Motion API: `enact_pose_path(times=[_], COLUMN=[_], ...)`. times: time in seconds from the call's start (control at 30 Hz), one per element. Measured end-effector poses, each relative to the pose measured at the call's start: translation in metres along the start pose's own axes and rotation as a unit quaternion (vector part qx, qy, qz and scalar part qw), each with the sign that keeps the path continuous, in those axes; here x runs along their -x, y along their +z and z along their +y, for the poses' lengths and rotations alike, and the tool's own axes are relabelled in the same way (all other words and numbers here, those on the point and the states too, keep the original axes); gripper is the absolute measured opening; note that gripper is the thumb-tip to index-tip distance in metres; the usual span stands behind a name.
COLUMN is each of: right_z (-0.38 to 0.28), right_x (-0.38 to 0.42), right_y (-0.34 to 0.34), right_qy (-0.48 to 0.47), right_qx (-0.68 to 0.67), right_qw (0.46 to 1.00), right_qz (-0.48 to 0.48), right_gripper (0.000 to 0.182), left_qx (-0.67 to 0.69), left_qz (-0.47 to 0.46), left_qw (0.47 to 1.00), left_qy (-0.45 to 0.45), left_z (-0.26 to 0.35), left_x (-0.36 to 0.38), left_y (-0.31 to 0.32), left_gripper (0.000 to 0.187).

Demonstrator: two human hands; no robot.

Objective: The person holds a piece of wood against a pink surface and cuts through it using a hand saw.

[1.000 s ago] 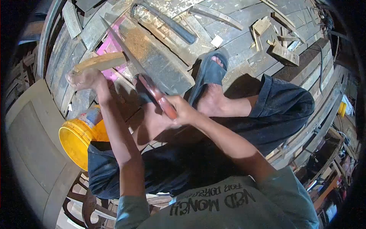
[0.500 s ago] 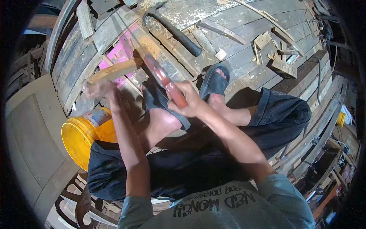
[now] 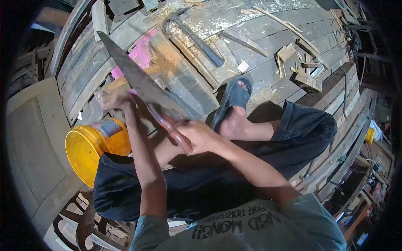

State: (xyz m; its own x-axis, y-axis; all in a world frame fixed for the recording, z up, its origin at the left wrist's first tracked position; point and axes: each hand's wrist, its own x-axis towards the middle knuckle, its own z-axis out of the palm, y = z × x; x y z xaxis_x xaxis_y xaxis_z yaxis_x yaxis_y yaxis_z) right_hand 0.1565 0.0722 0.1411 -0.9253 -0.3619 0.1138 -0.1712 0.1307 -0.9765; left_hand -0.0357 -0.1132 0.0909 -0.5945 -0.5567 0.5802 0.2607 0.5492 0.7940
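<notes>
My right hand (image 3: 199,136) is wrapped round the reddish translucent handle (image 3: 178,140) of a handsaw. The broad face of the saw's blade (image 3: 134,73) shows, slanting away to the upper left. Crossing under the blade is a short wooden block (image 3: 119,85), its far end visible beyond it. My left hand (image 3: 112,99) grips the block's near end with curled fingers. Under the work lies a thick plank (image 3: 171,62) dusted with sawdust, and a bit of pink material (image 3: 142,50) sits beside it.
A yellow bucket (image 3: 86,154) lies tipped at my left, by a panelled wooden door (image 3: 39,146). A dark-handled hammer (image 3: 201,48) rests on the plank floor ahead. Wood offcuts (image 3: 305,79) and shavings are scattered to the right. My sandalled foot (image 3: 236,98) is near the plank.
The saw handle has come back toward my body and slightly left. Its blade, seen nearly edge-on before, now shows its broad side. My left hand stays almost in place on the block.
</notes>
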Motion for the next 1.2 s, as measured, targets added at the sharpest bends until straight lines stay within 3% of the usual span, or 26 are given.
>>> enact_pose_path(times=[0.1,0.13,0.27,0.3,0.33,0.37,0.4,0.5,0.53,0.57,0.63,0.67,0.7,0.77,0.87,0.93,1.0,1.07,1.1,1.2], right_z=[0.017,0.028,0.017,0.020,0.021,0.020,0.035,0.029,0.026,0.038,0.049,0.055,0.047,0.050,0.044,0.035,0.038,0.043,0.041,0.036], right_x=[-0.031,-0.028,0.024,0.020,0.009,0.002,-0.006,0.003,0.010,0.019,0.009,0.003,-0.005,-0.005,0.027,0.017,0.005,-0.003,0.006,0.037], right_y=[-0.007,0.004,-0.005,-0.004,-0.007,-0.012,-0.009,-0.004,-0.007,-0.005,-0.003,-0.001,-0.006,0.000,-0.001,-0.003,0.000,-0.001,-0.003,0.000], right_qy=[0.077,0.016,0.011,0.014,0.018,0.103,0.137,0.051,0.019,0.027,0.036,0.042,0.071,0.065,0.066,0.005,0.104,0.144,0.138,0.000], right_qx=[0.007,0.000,-0.059,-0.058,-0.058,-0.128,-0.089,-0.092,-0.081,-0.103,-0.052,-0.030,-0.052,-0.045,-0.106,-0.053,-0.076,-0.105,-0.114,-0.080], right_qw=[0.997,0.997,0.998,0.998,0.998,0.986,0.987,0.993,0.994,0.993,0.998,0.998,0.996,0.995,0.991,0.996,0.989,0.981,0.983,0.993], right_qz=[0.004,0.079,0.026,0.024,0.025,0.005,-0.008,0.059,0.077,0.046,0.027,0.019,0.033,0.062,0.042,0.068,0.070,0.076,0.044,0.086], right_gripper=[0.029,0.021,0.023,0.025,0.026,0.020,0.019,0.017,0.017,0.020,0.024,0.027,0.022,0.021,0.022,0.019,0.018,0.018,0.016,0.018], left_qx=[0.030,0.034,0.046,0.088,0.030,-0.030,-0.077,-0.223,-0.067,0.090,-0.045,-0.168,-0.272,-0.094,-0.114,-0.148,-0.186,-0.232,-0.219,-0.196], left_qz=[-0.016,-0.021,0.005,0.011,0.008,0.002,0.000,0.024,-0.020,-0.017,0.011,-0.033,-0.042,0.010,-0.034,-0.027,-0.021,-0.022,-0.030,0.001], left_qw=[0.999,0.999,0.999,0.995,1.000,0.999,0.994,0.951,0.995,0.993,0.999,0.971,0.906,0.982,0.978,0.972,0.964,0.950,0.952,0.962], left_qy=[-0.018,-0.017,0.011,-0.039,-0.003,0.036,0.080,0.212,0.074,-0.070,0.020,0.168,0.321,0.163,0.173,0.178,0.190,0.206,0.211,0.192], left_z=[0.000,-0.001,0.009,0.012,0.006,-0.002,-0.018,-0.061,-0.033,-0.006,-0.030,-0.047,-0.065,-0.075,-0.132,-0.093,-0.045,-0.023,-0.022,-0.038], left_x=[-0.005,-0.010,-0.015,-0.014,-0.013,-0.016,-0.019,-0.027,-0.024,-0.021,-0.017,-0.022,-0.027,-0.027,-0.028,-0.022,-0.021,-0.021,-0.024,-0.023], left_y=[0.007,0.010,0.022,0.025,0.027,0.025,0.018,0.000,0.002,0.004,0.006,-0.003,-0.011,-0.001,0.001,0.008,0.009,-0.006,-0.014,-0.009], left_gripper=[0.035,0.036,0.035,0.035,0.036,0.036,0.038,0.042,0.041,0.040,0.041,0.037,0.034,0.025,0.016,0.016,0.016,0.016,0.016,0.017])
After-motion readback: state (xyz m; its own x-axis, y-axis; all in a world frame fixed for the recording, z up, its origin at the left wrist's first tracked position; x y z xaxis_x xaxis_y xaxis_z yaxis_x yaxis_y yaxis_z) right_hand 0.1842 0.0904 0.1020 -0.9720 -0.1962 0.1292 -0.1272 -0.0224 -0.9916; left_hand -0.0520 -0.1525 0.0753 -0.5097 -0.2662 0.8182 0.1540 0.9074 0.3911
